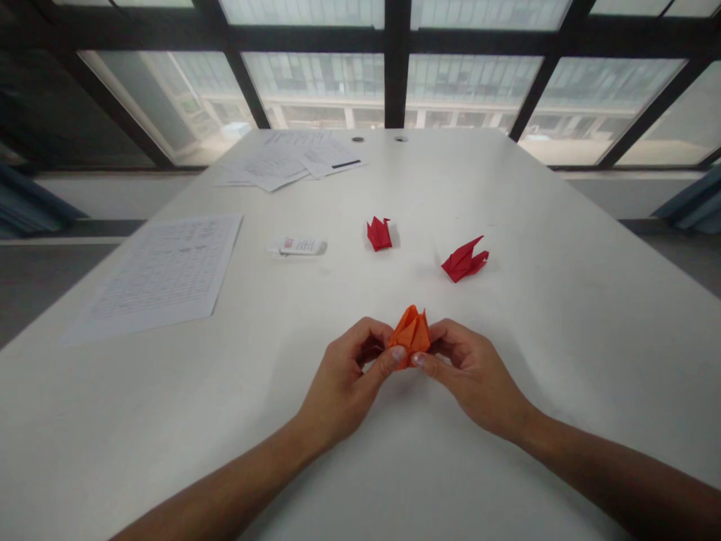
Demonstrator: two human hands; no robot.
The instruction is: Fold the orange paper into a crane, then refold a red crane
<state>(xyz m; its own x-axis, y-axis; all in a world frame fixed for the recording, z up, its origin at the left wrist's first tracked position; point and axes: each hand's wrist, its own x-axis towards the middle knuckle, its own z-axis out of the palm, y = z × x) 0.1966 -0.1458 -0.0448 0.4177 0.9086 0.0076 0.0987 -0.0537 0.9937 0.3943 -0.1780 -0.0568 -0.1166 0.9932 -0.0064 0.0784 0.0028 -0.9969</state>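
Orange paper model (411, 332): a folded, pointed piece held between both hands just above the white table (563, 323), near the table's near middle.
Left hand (343, 379): fingers curled narrow, thumb and forefinger pinching the model's left lower edge.
Right hand (476, 376): fingers curled narrow, thumb tip pressed to the model's right lower edge, the other fingers tucked behind it.
Red folded figures: a small one (379, 234) farther off, a wider one (465, 260) to its right and nearer; both lie apart from the hands.
White tube (298, 246): lies on its side, left of the small red figure.
Printed sheet (163, 274): flat on the left side of the table.
Loose papers (293, 159): spread at the far end, by the windows (315, 83).
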